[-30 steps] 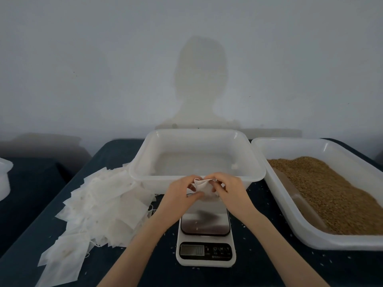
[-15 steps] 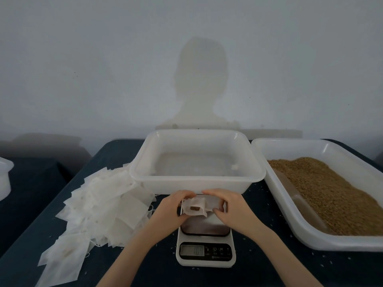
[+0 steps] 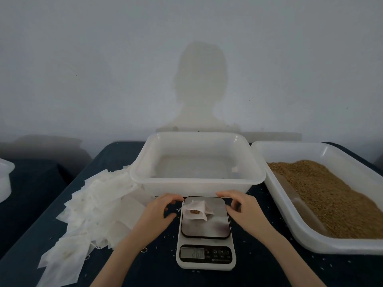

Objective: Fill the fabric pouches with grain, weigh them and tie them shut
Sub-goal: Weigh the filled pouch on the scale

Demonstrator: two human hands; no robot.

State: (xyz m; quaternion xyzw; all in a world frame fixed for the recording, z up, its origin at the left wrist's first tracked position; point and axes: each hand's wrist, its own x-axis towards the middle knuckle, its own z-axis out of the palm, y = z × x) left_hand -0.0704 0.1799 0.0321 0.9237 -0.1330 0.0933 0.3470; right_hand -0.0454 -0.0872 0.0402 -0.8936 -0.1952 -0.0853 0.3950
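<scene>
Flanking the scale's platform just below the frame's centre, the left hand [image 3: 159, 210] and right hand [image 3: 241, 206] hovered apart with loosely curled fingers, each holding nothing and neither touching the pouch. Between them the filled pouch [image 3: 195, 210] lay on the shiny platform of the scale [image 3: 205, 235], its mouth open and brown grain visible inside. The scale's display [image 3: 192, 253] at the lower centre showed digits too blurred to read surely. Directly above the hands sat a clear white tub [image 3: 198, 181], and at the right of the frame a larger tray [image 3: 290, 214] held a heap of brown grain [image 3: 323, 195]. At the left, a spread pile of flat white pouches [image 3: 95, 206] lay on the dark table [image 3: 31, 245], with stray grains scattered around the scale.
</scene>
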